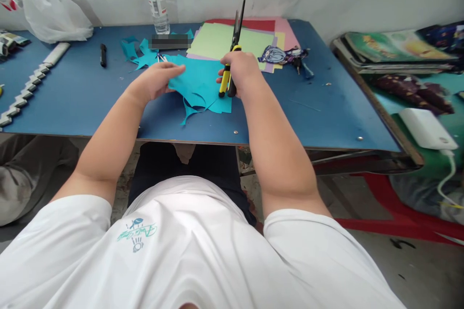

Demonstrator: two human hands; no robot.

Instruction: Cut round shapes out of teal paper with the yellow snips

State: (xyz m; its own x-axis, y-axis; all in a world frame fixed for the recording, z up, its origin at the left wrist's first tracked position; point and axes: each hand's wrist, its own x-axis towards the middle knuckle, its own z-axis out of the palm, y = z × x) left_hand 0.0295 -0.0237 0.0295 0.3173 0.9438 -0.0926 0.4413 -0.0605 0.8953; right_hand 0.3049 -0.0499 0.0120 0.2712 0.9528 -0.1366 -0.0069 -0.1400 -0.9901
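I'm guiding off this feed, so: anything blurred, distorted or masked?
Head view: light looks soft, without harsh glare on the blue table; head view: wide-angle stretching swells the white shirt; head view: a pixelated patch hides detail beyond the turquoise paper, while the scissors read clearly.

A sheet of turquoise paper [199, 73], its near edge cut ragged with curved slits and a thin trailing strip, is gripped at its left side. At its right, long-bladed scissors [236, 36] with yellow-and-black handles are held, blades slightly parted and tips pointed far.
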